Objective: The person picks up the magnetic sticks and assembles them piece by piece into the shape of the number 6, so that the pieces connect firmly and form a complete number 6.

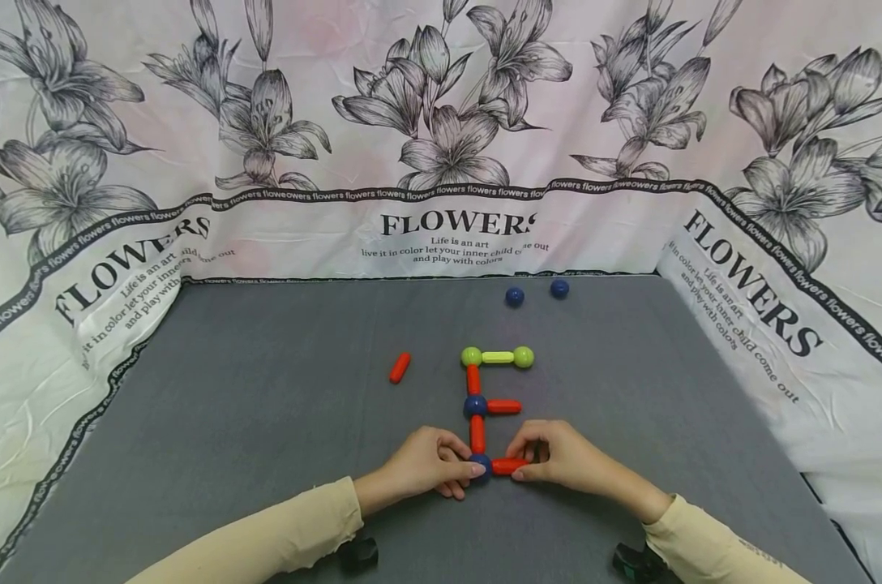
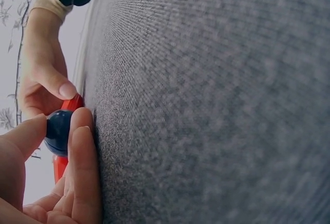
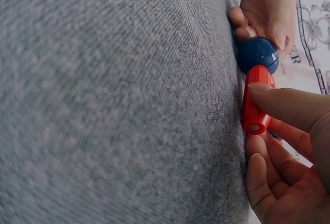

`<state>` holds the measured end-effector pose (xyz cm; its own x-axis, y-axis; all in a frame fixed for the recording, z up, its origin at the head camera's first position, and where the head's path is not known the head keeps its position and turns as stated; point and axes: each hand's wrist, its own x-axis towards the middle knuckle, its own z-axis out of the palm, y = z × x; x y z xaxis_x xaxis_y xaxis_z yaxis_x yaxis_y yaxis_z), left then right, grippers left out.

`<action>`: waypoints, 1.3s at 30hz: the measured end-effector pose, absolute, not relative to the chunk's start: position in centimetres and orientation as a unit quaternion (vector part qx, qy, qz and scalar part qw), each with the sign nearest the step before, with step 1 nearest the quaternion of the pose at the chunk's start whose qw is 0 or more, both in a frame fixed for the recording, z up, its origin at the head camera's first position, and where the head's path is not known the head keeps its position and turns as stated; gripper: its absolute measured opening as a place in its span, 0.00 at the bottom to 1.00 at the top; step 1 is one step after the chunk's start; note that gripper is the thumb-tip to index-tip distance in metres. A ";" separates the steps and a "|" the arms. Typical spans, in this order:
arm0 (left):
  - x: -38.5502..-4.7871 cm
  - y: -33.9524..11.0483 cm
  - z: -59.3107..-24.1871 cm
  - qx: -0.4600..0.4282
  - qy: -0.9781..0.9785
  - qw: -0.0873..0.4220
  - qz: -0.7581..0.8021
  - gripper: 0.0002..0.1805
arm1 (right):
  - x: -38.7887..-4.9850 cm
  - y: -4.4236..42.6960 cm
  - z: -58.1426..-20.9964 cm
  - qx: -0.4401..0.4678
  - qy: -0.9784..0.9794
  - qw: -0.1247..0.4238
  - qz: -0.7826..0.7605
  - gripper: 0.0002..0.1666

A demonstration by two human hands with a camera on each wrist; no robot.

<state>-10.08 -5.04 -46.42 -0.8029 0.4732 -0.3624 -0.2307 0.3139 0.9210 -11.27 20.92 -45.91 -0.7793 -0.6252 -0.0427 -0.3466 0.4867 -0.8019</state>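
Note:
In the head view, red rods and balls form a jointed shape on the grey cloth. My left hand [image 1: 428, 464] pinches the dark blue ball [image 2: 58, 132] at its near end between thumb and fingers. My right hand [image 1: 563, 458] grips a red rod [image 3: 255, 102] that meets this ball and points right. Above them an upright red rod [image 1: 477, 435] leads to another blue ball [image 1: 475, 405], from which a red rod [image 1: 504, 406] sticks out rightward. A further red rod [image 1: 473, 379] rises to a green ball [image 1: 471, 356], joined by a green rod [image 1: 497, 357] to a second green ball [image 1: 524, 357].
A loose red rod [image 1: 400, 367] lies left of the shape. Two blue balls, one on the left [image 1: 514, 297] and one on the right [image 1: 560, 289], sit near the back edge. A flower-printed curtain [image 1: 295, 235] encloses the grey table [image 1: 280, 365] at the back and sides.

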 end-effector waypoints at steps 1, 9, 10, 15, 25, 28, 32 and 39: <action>-10.1 -5.0 -46.4 0.079 0.752 0.304 0.580 0.16 | -11.3 20.9 -45.9 -0.287 0.846 0.168 -0.418 0.11; -10.1 -5.1 -46.4 0.078 0.747 0.310 0.583 0.17 | -11.3 21.0 -45.8 -0.282 0.845 0.182 -0.417 0.12; -10.1 -5.1 -46.4 0.078 0.747 0.310 0.584 0.17 | -11.3 21.1 -45.7 -0.282 0.845 0.182 -0.416 0.12; -10.2 -5.1 -46.3 0.078 0.744 0.313 0.585 0.17 | -11.5 21.2 -45.7 -0.286 0.845 0.185 -0.413 0.11; -10.8 -5.3 -46.0 0.088 0.797 0.227 0.553 0.16 | -12.3 21.8 -45.1 -0.303 0.839 0.199 -0.406 0.13; -11.4 -5.2 -45.8 0.113 0.816 0.180 0.537 0.16 | -12.9 22.2 -44.4 -0.299 0.842 0.192 -0.405 0.15; -12.2 -4.9 -45.4 0.147 0.844 0.114 0.504 0.17 | -13.9 22.8 -43.5 -0.291 0.857 0.158 -0.396 0.16; -13.6 -3.9 -44.9 0.173 0.866 0.060 0.465 0.17 | -16.6 23.9 -42.4 -0.250 0.880 0.090 -0.395 0.14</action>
